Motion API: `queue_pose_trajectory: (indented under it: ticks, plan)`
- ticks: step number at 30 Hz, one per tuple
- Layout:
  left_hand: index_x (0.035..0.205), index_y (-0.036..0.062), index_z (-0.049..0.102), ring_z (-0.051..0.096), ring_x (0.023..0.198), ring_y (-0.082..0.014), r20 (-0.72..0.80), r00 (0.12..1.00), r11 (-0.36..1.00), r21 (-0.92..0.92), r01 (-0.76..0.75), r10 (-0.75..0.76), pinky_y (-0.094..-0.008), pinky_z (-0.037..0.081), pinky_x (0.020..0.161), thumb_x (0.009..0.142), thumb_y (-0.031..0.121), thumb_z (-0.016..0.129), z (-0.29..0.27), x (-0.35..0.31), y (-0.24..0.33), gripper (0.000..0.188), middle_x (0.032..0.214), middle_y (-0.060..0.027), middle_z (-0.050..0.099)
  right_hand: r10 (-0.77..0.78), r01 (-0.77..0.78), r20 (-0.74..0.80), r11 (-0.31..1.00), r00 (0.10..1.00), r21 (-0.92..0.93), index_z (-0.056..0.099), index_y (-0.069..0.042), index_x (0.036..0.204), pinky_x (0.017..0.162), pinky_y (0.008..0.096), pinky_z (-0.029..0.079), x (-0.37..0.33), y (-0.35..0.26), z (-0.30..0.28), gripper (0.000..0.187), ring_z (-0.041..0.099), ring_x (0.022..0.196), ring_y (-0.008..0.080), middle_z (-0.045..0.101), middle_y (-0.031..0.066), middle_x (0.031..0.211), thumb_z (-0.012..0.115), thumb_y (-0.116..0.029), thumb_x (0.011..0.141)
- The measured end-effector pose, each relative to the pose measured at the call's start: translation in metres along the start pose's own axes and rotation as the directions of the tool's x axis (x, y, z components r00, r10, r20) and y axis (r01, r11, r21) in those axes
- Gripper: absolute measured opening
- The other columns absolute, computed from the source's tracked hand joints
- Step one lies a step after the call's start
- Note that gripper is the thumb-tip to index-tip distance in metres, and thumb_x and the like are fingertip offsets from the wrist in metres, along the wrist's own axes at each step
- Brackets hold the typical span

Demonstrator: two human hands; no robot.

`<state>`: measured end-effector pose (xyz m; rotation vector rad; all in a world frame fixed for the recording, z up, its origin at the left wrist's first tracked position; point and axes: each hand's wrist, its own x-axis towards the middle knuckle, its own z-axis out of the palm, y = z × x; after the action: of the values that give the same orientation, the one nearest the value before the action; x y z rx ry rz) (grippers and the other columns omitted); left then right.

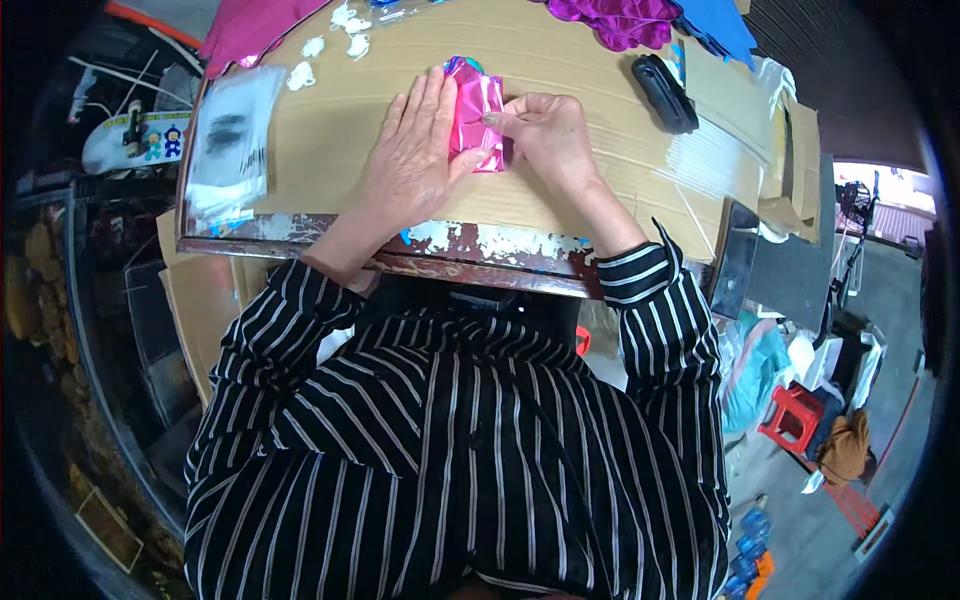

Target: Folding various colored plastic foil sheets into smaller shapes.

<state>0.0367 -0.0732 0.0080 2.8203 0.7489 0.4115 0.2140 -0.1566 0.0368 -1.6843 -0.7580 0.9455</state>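
A small, flat, shiny pink piece point(476, 125) lies on the cardboard-covered table in front of me, with a multicoloured patch at its far end. It looks like foil or glossy fabric; I cannot tell which. My left hand point(412, 165) rests along its left side, fingers stretched out and together, thumb reaching over the near part. At the right edge, my right hand point(550, 140) pinches the piece between thumb and curled fingers. The underside of the piece is hidden.
Clear plastic bags point(232, 150) lie at the table's left. White bundles point(302, 75) and magenta fabric point(262, 30) sit at the far left. Shiny magenta pieces point(625, 18), blue cloth point(722, 30) and a black oblong object point(665, 93) are at the far right. A red stool point(793, 418) stands on the floor.
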Motion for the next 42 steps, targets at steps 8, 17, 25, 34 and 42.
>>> queue_pose_trajectory:
  ticks: [8, 17, 25, 34, 42]
  plan:
    - [0.16, -0.0052, 0.018, 0.021, 0.156, -0.0386, -0.012, 1.0, 1.0, -0.011, -0.025, 0.025, -0.0522, 0.02, 0.126, 0.093, 0.065, 0.059, -0.001, 0.002, 0.0, 0.105, 0.167, -0.0272, 0.019, 0.135, -0.149, 0.114, 0.981, 0.984, 0.125, 0.074, 0.001, 0.083, 0.041, 0.022, 0.038, 0.01, -0.003, -0.006, 0.012, 0.055, 0.045, 0.007, 0.068, 0.0046, 0.065, 0.077, -0.007, 0.09]
    - [0.159, -0.0068, 0.021, 0.023, 0.155, -0.0387, -0.027, 1.0, 1.0, -0.018, -0.014, 0.013, -0.0535, 0.021, 0.125, 0.091, 0.067, 0.059, -0.001, 0.003, 0.002, 0.107, 0.167, -0.0269, 0.021, 0.142, -0.157, 0.191, 0.985, 0.971, 0.064, 0.073, 0.003, 0.081, 0.038, 0.0233, 0.038, 0.011, -0.006, -0.009, 0.014, 0.061, 0.045, 0.0109, 0.068, 0.0073, 0.064, 0.074, -0.008, 0.091]
    - [0.162, -0.0036, 0.016, 0.021, 0.156, -0.0381, -0.008, 1.0, 1.0, -0.019, -0.017, 0.017, -0.0539, 0.021, 0.125, 0.092, 0.064, 0.06, -0.006, 0.003, 0.002, 0.106, 0.168, -0.0267, 0.019, 0.21, -0.258, 0.279, 0.955, 0.937, 0.149, 0.076, 0.001, 0.086, 0.04, 0.022, 0.039, 0.021, -0.007, -0.015, 0.012, 0.062, 0.049, 0.0089, 0.07, 0.0065, 0.068, 0.074, -0.009, 0.091]
    - [0.161, -0.0002, 0.024, 0.028, 0.152, -0.0414, -0.016, 1.0, 1.0, 0.003, -0.019, 0.019, -0.057, 0.025, 0.122, 0.09, 0.067, 0.061, -0.009, 0.004, 0.007, 0.104, 0.166, -0.0276, 0.024, -0.157, 0.194, 0.204, 0.965, 0.966, -0.177, 0.077, 0.002, 0.102, 0.054, 0.0195, 0.05, 0.037, 0.009, -0.021, 0.015, 0.063, 0.062, 0.0067, 0.07, 0.0039, 0.07, 0.072, -0.01, 0.093]
    - [0.161, 0.004, 0.028, 0.03, 0.152, -0.0419, -0.004, 1.0, 0.999, 0.028, -0.029, 0.029, -0.057, 0.026, 0.121, 0.09, 0.068, 0.061, -0.01, 0.005, 0.008, 0.101, 0.164, -0.0284, 0.026, -0.006, -0.03, 0.215, 0.987, 0.977, 0.161, 0.073, 0.002, 0.117, 0.051, 0.0201, 0.051, 0.048, -0.007, -0.031, 0.023, 0.063, 0.059, 0.0073, 0.07, 0.004, 0.072, 0.068, -0.01, 0.098]
